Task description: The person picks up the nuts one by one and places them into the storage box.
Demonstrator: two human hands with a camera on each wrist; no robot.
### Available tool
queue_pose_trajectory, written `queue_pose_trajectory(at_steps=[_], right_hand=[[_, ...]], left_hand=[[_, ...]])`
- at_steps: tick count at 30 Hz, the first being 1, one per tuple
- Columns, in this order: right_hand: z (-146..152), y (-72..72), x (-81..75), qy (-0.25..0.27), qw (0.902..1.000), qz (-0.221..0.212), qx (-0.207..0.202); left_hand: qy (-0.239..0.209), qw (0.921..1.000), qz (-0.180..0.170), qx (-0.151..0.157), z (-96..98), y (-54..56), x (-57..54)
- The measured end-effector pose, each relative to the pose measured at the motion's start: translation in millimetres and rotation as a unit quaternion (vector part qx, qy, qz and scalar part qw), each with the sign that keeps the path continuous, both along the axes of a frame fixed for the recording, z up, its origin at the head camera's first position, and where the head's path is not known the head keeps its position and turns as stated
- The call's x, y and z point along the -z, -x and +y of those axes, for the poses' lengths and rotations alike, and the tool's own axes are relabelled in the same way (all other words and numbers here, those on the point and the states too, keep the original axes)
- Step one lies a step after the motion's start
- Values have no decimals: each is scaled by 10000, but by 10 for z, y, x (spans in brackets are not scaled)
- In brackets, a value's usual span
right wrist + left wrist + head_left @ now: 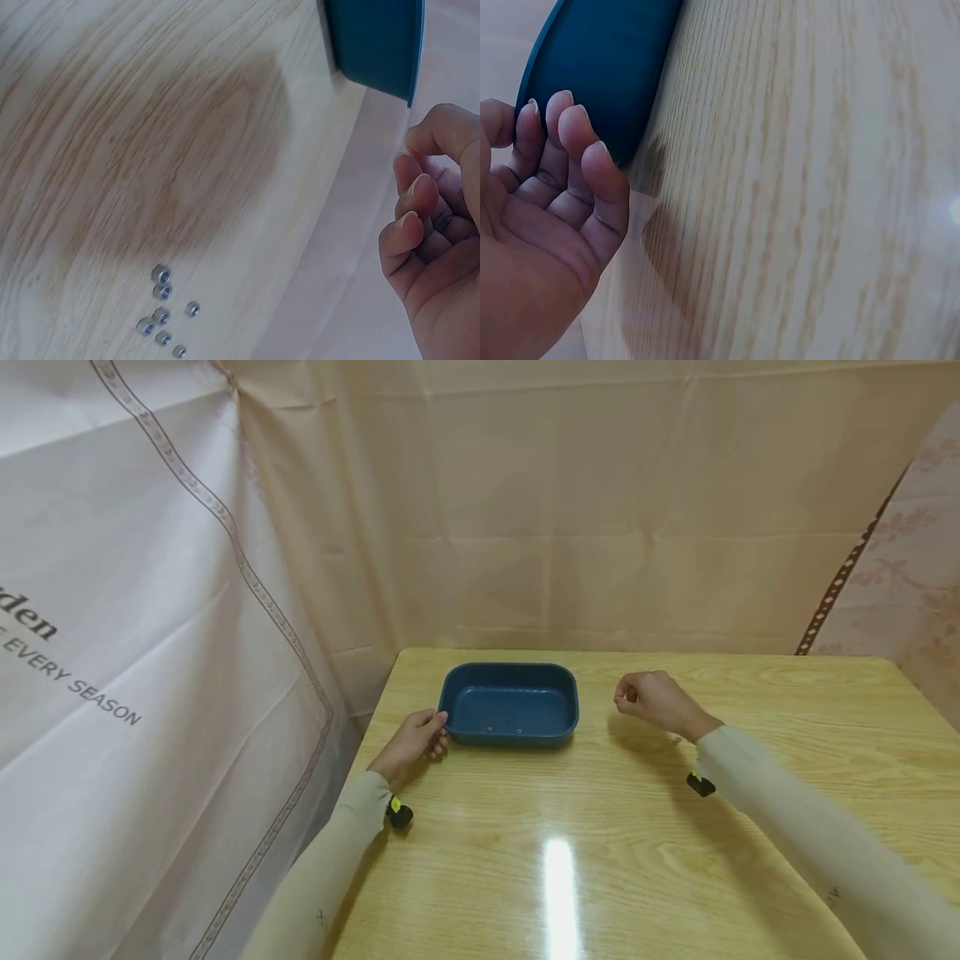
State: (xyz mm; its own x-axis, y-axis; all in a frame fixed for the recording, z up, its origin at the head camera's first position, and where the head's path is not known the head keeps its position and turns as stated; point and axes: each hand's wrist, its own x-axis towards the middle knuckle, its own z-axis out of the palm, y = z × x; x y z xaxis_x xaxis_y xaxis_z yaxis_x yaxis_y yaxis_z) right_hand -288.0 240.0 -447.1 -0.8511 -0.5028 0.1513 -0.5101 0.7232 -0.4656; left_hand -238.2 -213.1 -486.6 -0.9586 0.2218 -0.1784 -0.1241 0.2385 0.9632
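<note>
A dark blue rectangular tray [508, 741] with rounded corners sits near the table's far edge. Two small metal nuts [490, 729] lie inside along its near wall. My left hand [411, 745] pinches the tray's left rim between thumb and index finger; in the left wrist view the other fingers curl loosely beside the tray's wall. Right of the tray, apart from it, my right hand [660, 700] hovers above the table, thumb and index tips together. Whether something small sits between them is hidden. Several metal nuts [162, 292] lie on the table in the right wrist view.
The wood-grain table [480, 868] carries a bright light reflection toward its front. Beige cloth [540, 510] hangs behind it, and white printed cloth [112, 568] hangs on the left. A small black device [400, 815] is strapped at each wrist.
</note>
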Motion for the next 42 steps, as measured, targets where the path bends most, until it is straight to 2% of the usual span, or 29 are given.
queue_pose_trajectory(at_steps=[6, 15, 33, 42], right_hand=[[-102, 14, -2, -4, 10000, 16, -87], [-263, 49, -12, -41, 9997, 139, -176], [-615, 55, -92, 145, 9984, 219, -495], [-826, 42, -124, 87, 9981, 23, -608]], left_hand=[[-46, 9999, -92, -36, -1, -3, 7], [18, 10000, 48, 11, -3, -3, 0], [29, 10000, 82, -6, 9, -5, -12], [51, 10000, 68, -26, 19, -9, -14]])
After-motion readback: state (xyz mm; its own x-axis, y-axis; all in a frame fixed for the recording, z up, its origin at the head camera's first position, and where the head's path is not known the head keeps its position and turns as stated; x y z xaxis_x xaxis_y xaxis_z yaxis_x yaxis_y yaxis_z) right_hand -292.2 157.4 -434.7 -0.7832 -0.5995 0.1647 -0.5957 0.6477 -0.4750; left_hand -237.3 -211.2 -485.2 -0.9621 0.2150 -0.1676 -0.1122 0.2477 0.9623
